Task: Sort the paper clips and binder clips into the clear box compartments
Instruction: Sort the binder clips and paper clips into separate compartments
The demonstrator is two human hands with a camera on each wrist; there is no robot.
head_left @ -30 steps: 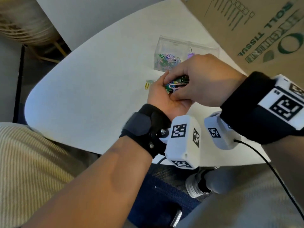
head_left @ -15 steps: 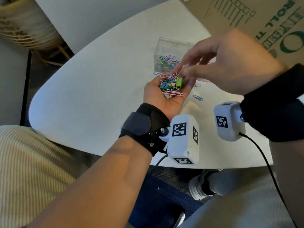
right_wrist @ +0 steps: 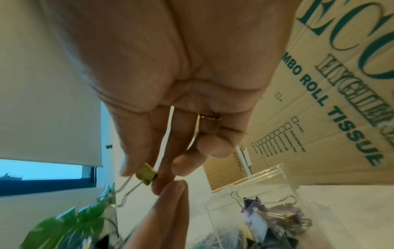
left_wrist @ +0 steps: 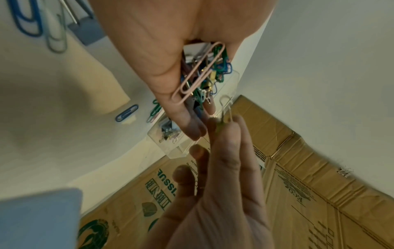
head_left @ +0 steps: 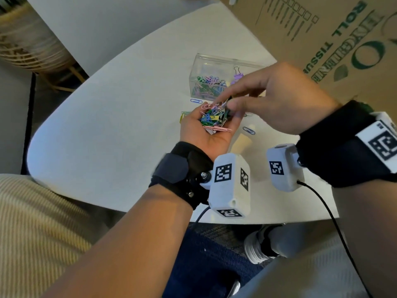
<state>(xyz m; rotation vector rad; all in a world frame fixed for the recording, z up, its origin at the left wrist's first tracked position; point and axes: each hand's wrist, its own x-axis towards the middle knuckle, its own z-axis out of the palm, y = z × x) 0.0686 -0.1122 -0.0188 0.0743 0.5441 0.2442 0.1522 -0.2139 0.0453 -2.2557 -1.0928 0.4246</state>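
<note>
My left hand (head_left: 199, 136) lies palm up, lightly cupped, and carries a pile of coloured paper clips and binder clips (head_left: 214, 119); a long pink paper clip (left_wrist: 198, 74) lies on top. My right hand (head_left: 229, 104) hovers just over the left fingertips and pinches a small yellow-green binder clip (right_wrist: 147, 174) between thumb and forefinger, wire handles pointing outward. Beyond both hands stands the clear box (head_left: 214, 61). Its left compartment holds paper clips (head_left: 209, 86) and its right one binder clips (right_wrist: 277, 217), among them a purple one (head_left: 237, 77).
Loose paper clips lie on the white table (head_left: 107, 125): a blue one (head_left: 196, 101) by the box, another blue one (head_left: 249, 130) right of my left hand, a yellow-green one (head_left: 183, 116) left of it. A cardboard box (head_left: 322, 39) stands close behind on the right.
My right hand, which lay over the pile in the left palm, has lifted off it with the small binder clip pinched in its fingertips. The left hand stayed put.
</note>
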